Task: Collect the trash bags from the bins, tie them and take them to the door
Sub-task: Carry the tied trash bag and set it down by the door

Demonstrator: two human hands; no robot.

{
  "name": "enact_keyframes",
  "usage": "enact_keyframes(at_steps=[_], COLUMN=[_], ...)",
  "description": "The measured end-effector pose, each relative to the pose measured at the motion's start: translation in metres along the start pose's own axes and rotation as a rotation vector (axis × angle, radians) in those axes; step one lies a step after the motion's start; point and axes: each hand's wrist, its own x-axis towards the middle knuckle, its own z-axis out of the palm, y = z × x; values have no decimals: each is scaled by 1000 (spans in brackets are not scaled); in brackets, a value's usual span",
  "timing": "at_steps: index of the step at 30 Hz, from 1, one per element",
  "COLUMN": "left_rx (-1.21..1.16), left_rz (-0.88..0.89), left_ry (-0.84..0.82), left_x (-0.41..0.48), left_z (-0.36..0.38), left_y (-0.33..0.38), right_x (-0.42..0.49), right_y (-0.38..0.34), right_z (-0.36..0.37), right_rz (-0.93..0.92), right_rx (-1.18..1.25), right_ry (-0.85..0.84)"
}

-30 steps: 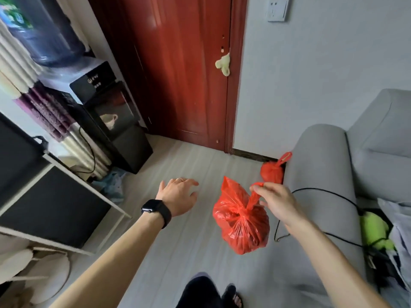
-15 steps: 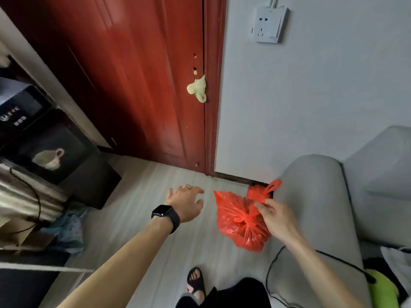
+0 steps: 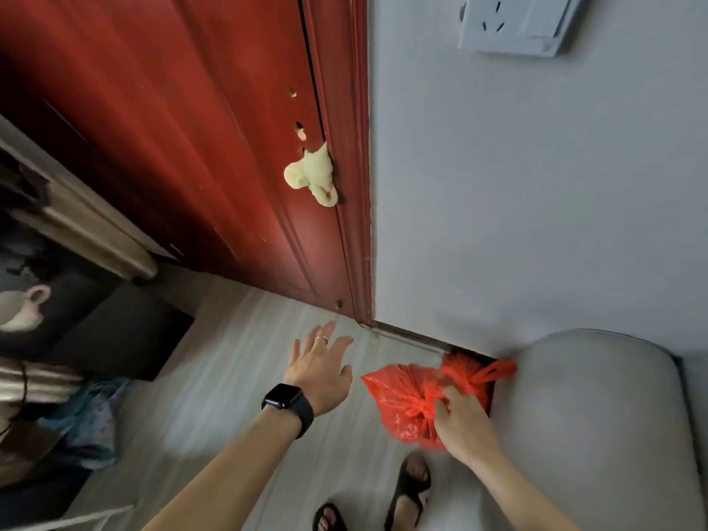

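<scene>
Right hand pinches knot of red trash bag, low beside door frame. Left hand spread, empty. Judgement: lower until floor bears weight, then release.

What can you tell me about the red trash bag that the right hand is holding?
The red trash bag looks like thin, glossy, crinkled plastic. It is full and rounded, gathered at its neck, with a puffed top and loop handle beyond the knot. The right hand has its grip closed on the neck and holds the bag low over the pale floor, beside the grey sofa arm, near the door frame's foot. Whether the bag touches the floor cannot be told. The left hand is open, apart from it.
</scene>
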Motion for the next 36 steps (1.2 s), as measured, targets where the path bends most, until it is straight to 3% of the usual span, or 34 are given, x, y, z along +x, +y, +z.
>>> enact_keyframes(at_steps=[4,8,16,20,25,29,36], left_rx=[10,1,229,262,250,225,283], left_rz=[-8,21,216,207,113,53,48], left_ry=[145,273,374,384,390,440,483], left_x=[78,163,263,289,305,311,318], left_z=[16,51,130,151,167,184,193], left_y=[-1,-5,-19,-23,-13,-2,-3], right_x=[77,158,259,290,320,341,341], right_y=[14,28,36,40,61,92,154], right_z=[20,53,105,121,121,122,137], right_rz=[-7,-38,-200,-236,-139,-61,164], right_rx=[-109,-83,-155,-197,-188,-212,-32], right_ry=[-150,-183,42,81,192,164,276])
